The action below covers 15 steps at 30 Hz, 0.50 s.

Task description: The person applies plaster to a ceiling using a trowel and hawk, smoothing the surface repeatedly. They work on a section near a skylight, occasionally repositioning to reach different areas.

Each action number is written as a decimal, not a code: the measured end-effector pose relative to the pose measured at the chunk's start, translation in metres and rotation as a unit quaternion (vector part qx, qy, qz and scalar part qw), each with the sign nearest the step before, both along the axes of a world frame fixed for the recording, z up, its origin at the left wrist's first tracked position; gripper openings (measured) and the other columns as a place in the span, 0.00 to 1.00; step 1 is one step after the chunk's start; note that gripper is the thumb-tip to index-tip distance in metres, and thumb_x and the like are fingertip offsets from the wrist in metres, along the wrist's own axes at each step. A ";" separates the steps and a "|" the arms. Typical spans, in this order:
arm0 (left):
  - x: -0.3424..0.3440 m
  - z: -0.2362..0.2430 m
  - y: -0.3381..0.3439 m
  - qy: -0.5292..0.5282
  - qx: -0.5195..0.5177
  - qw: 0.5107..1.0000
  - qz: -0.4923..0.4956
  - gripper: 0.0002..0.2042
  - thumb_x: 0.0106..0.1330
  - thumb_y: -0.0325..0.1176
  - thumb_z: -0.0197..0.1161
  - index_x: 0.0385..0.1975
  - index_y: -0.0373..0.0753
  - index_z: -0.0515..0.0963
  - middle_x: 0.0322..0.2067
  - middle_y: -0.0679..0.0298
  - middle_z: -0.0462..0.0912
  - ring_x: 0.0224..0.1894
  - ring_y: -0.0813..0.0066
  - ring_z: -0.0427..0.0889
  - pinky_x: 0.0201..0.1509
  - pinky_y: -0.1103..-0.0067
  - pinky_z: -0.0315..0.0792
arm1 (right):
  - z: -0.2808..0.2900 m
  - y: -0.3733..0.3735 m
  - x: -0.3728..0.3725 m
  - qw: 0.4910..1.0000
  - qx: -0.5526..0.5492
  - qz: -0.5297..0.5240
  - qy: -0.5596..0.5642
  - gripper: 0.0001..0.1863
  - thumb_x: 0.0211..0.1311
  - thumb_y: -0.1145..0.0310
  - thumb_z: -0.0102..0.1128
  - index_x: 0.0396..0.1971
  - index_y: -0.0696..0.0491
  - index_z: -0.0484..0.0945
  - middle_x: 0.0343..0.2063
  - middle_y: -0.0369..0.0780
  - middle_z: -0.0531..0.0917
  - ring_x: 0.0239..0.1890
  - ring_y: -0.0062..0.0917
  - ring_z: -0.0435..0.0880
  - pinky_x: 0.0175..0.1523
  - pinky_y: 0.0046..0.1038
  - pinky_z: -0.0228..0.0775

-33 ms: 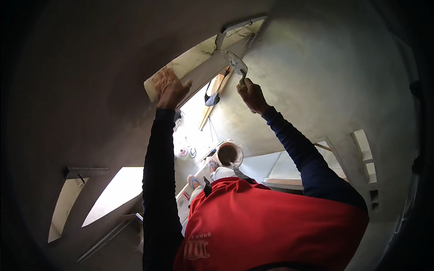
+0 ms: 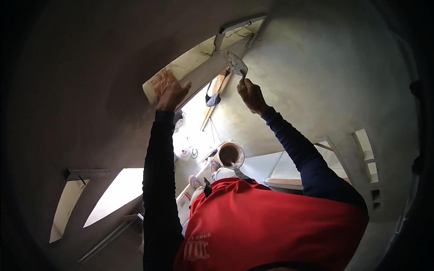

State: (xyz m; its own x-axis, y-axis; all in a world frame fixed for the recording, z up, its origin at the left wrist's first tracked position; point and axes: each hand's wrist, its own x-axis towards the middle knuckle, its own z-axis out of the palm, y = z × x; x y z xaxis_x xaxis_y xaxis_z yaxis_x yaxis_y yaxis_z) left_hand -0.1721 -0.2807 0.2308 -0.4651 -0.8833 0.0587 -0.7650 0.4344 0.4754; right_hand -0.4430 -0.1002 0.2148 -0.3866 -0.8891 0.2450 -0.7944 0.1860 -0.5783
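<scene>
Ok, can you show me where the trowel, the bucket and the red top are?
Trowel [image 2: 235, 63]: head view, on the middle of its blade.
Bucket [image 2: 241, 155]: head view, on the right side of its rim.
Red top [image 2: 271, 214]: head view, on its cloth front.

We see a red top [image 2: 280, 221] with long dark sleeves [image 2: 160, 189].
Across the lower frame, we note its pale emblem [image 2: 196, 250]; sleeve folds run to snug cuffs [image 2: 165, 116] at both hands [image 2: 171, 92], with pale trousers [image 2: 223, 173] and blue-strapped sandals [image 2: 195, 181] near centre.
</scene>
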 end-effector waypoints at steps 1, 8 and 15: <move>0.000 0.002 -0.001 -0.020 -0.019 1.000 0.005 0.54 0.63 0.63 0.64 0.77 0.30 0.46 0.77 0.40 0.49 0.80 0.41 0.45 0.82 0.56 0.37 | -0.009 -0.004 -0.005 0.998 -0.049 0.024 -0.005 0.20 0.72 0.53 0.55 0.32 0.56 0.69 0.19 0.43 0.76 0.22 0.32 0.78 0.31 0.36 0.71; -0.004 0.011 0.005 -0.067 -0.043 0.996 0.029 0.55 0.61 0.63 0.66 0.77 0.32 0.48 0.76 0.42 0.53 0.79 0.41 0.48 0.81 0.52 0.37 | -0.047 -0.045 -0.009 0.977 -0.128 0.034 -0.167 0.20 0.73 0.53 0.56 0.31 0.56 0.72 0.20 0.46 0.77 0.23 0.36 0.80 0.31 0.37 0.70; -0.011 0.017 0.007 -0.119 -0.048 0.990 0.056 0.55 0.58 0.65 0.68 0.77 0.34 0.51 0.76 0.45 0.51 0.79 0.43 0.46 0.82 0.51 0.34 | -0.070 -0.084 -0.014 0.969 -0.153 0.083 -0.176 0.18 0.74 0.57 0.55 0.31 0.56 0.70 0.22 0.50 0.78 0.26 0.47 0.81 0.31 0.41 0.70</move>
